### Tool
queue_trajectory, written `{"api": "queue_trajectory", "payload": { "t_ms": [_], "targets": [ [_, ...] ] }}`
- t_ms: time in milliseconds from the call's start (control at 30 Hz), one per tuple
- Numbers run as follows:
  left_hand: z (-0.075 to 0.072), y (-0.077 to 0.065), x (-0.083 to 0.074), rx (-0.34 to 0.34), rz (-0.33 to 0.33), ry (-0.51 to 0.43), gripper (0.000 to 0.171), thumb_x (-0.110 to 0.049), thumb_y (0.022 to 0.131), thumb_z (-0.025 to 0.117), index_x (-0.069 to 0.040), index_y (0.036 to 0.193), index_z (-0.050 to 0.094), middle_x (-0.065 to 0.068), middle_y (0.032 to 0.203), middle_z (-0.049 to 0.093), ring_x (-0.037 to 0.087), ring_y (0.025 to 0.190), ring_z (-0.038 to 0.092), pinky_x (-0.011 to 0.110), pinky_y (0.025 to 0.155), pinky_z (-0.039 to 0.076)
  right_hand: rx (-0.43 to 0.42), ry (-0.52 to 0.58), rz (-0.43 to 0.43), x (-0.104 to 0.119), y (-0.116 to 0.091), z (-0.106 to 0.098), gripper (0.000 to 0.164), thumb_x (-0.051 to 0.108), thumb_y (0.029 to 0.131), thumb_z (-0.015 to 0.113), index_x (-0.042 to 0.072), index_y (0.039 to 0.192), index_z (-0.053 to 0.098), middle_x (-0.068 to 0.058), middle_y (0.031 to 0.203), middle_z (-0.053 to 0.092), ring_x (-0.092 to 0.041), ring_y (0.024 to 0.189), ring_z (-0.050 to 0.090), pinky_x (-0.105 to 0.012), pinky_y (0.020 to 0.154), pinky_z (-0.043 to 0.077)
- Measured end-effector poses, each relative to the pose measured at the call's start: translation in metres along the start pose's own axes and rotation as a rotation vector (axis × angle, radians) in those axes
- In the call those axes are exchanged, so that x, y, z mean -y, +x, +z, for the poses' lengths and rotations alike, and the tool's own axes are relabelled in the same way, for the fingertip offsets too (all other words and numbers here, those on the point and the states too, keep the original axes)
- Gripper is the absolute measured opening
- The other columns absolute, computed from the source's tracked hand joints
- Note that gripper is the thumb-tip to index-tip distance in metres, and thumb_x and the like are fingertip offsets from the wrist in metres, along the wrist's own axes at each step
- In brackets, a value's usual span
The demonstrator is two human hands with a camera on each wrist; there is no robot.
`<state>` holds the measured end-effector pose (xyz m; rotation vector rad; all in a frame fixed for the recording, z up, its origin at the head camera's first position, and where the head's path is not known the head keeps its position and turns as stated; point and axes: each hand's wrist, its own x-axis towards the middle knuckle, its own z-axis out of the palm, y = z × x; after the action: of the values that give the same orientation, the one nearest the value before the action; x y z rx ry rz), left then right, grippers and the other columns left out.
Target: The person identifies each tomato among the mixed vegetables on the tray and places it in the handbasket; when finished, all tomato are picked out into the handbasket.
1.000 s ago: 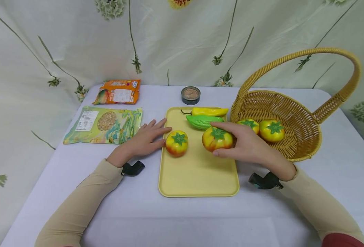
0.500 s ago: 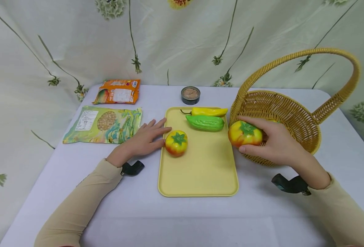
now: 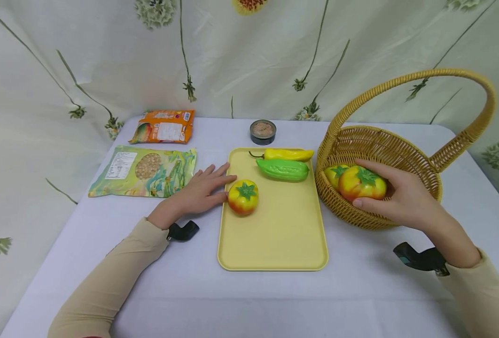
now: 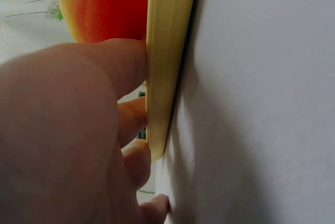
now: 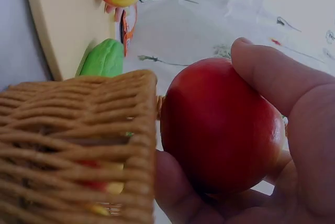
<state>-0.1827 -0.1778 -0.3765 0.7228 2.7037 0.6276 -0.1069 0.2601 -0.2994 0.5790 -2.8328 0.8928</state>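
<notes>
My right hand (image 3: 412, 199) grips a yellow-and-red tomato (image 3: 359, 184) with a green leafy top, over the wicker basket (image 3: 351, 216). In the right wrist view, the red underside of the held tomato (image 5: 220, 124) shows just above the basket rim (image 5: 144, 130), thumb and fingers around it. Another tomato (image 3: 331, 173) lies in the basket, partly hidden behind the held one. My left hand (image 3: 196, 190) lies spread, fingertips on the left rim of the yellow tray (image 3: 275, 244). Close by its thumb sits a tomato (image 3: 243, 197) on the tray.
On the tray's far end lie a yellow pepper (image 3: 287, 154) and a green bitter melon (image 3: 283, 170). Behind it stands a small round tin (image 3: 263, 132). An orange packet (image 3: 165, 126) and a green bag (image 3: 144, 171) lie at the left. The basket's tall handle (image 3: 418, 75) arches up.
My right hand has carried the tomato from over the tray rightward to over the basket. The left hand and the tray have stayed in place.
</notes>
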Motion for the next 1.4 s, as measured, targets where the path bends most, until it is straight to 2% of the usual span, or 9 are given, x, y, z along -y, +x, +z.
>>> {"api": "queue_trajectory", "payload": {
  "t_ms": [367, 633, 833, 1100, 1400],
  "targets": [
    [0.001, 0.001, 0.001, 0.000, -0.002, -0.005, 0.054, -0.034, 0.104, 0.051, -0.016, 0.155, 0.046, 0.011, 0.173, 0.015, 0.049, 0.158, 0.005, 0.069, 0.125, 0.003, 0.060, -0.047, 0.056, -0.014, -0.001, -0.004, 0.076, 0.020, 0.080, 0.088, 0.007, 0.147, 0.053, -0.025, 0.125, 0.067, -0.034, 0.100, 0.064, -0.015, 0.075, 0.049],
    [0.001, 0.003, -0.001, 0.009, -0.010, -0.009, 0.054, -0.036, 0.104, 0.050, -0.018, 0.155, 0.046, 0.009, 0.173, 0.015, 0.047, 0.158, 0.005, 0.068, 0.126, 0.002, 0.162, -0.038, 0.111, -0.022, 0.000, -0.007, 0.076, 0.023, 0.082, 0.086, 0.009, 0.148, 0.051, -0.026, 0.130, 0.064, -0.036, 0.105, 0.062, -0.036, 0.082, 0.053],
    [0.000, 0.003, -0.002, 0.011, -0.009, -0.004, 0.054, -0.036, 0.105, 0.051, -0.018, 0.155, 0.045, 0.009, 0.173, 0.014, 0.047, 0.158, 0.004, 0.068, 0.125, 0.002, 0.199, -0.035, 0.123, -0.030, 0.000, -0.007, 0.075, 0.023, 0.083, 0.085, 0.010, 0.149, 0.051, -0.025, 0.129, 0.064, -0.035, 0.104, 0.061, -0.034, 0.080, 0.052],
    [-0.001, 0.002, -0.002, 0.008, -0.008, -0.002, 0.054, -0.033, 0.104, 0.051, -0.017, 0.155, 0.046, 0.010, 0.173, 0.015, 0.048, 0.158, 0.004, 0.069, 0.125, 0.002, 0.238, -0.037, 0.107, -0.035, 0.002, -0.005, 0.073, 0.027, 0.086, 0.083, 0.008, 0.148, 0.051, -0.027, 0.131, 0.063, -0.036, 0.105, 0.061, -0.043, 0.084, 0.051],
    [-0.001, 0.001, -0.002, 0.010, -0.012, -0.002, 0.054, -0.033, 0.104, 0.051, -0.017, 0.155, 0.046, 0.011, 0.173, 0.014, 0.049, 0.158, 0.004, 0.069, 0.125, 0.002, 0.282, -0.024, 0.121, -0.041, 0.005, 0.001, 0.071, 0.026, 0.088, 0.080, 0.009, 0.150, 0.049, -0.029, 0.133, 0.061, -0.037, 0.108, 0.061, -0.047, 0.087, 0.052]
  ]
}}
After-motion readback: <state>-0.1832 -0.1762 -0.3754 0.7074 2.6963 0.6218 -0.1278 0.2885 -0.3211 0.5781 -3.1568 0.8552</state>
